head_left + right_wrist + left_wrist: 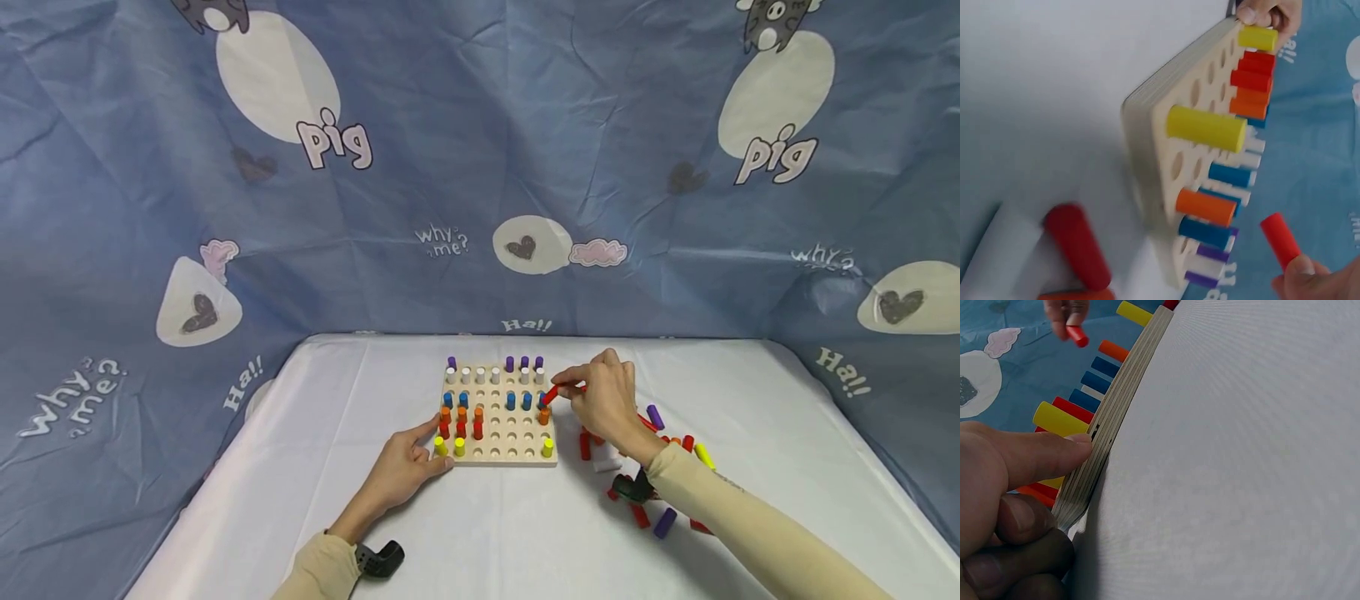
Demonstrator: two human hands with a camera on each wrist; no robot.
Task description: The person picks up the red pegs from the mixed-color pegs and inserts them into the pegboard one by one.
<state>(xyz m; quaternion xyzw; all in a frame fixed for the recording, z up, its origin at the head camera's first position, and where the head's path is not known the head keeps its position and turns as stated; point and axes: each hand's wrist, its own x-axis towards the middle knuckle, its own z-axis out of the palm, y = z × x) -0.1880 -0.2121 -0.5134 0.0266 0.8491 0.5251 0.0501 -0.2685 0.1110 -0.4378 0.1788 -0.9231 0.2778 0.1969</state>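
On the near right of the counter (465, 533), loose pegs (664, 522) are lying scattered under and about the right forearm. Across from them, the left grip (401, 465) is holding the near left corner of the board (502, 461), its thumb resting at the front edge. The board is lying flat; yellow pegs (460, 447) are standing in its front row, and just behind, three red pegs (477, 430) are filling the left end of the next row, with bare holes to their right.

Farther back, the right grip (603, 400) is pinching a single peg (552, 394), also red, over the board's right side, and is clearly the nearer one to it. That peg's long axis is slanting, its free end pointing down and leftward from the fingers, while the seated pegs are standing upright; so it seems to need straightening to match a hole. In the head view its end is overlapping a blue peg (1204, 232), just past an orange peg (544, 416); the right wrist view is showing it apart from both. Beyond, white pegs (481, 376) are standing before purple pegs (524, 363).
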